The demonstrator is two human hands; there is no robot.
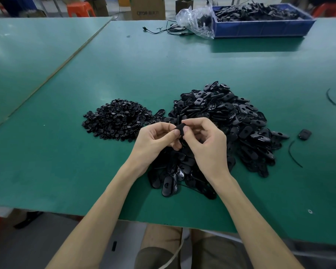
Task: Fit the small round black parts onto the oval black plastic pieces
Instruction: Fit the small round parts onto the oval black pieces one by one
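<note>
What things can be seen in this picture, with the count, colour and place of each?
table: one, green, under everything
round parts pile: one heap, black, left of centre
oval pieces pile: one heap, black, centre to right
stray piece: one, black, right of the oval pile
thin strips: two, black, right side
crate: one, blue, far right, holds black parts
plastic bag: one, clear, beside the crate
cable: one, black, far edge
held piece: one, black, between both hands
left hand: pinches the held piece
right hand: pinches the held piece

head-worn view, looking down, close over table (66, 152)
</note>
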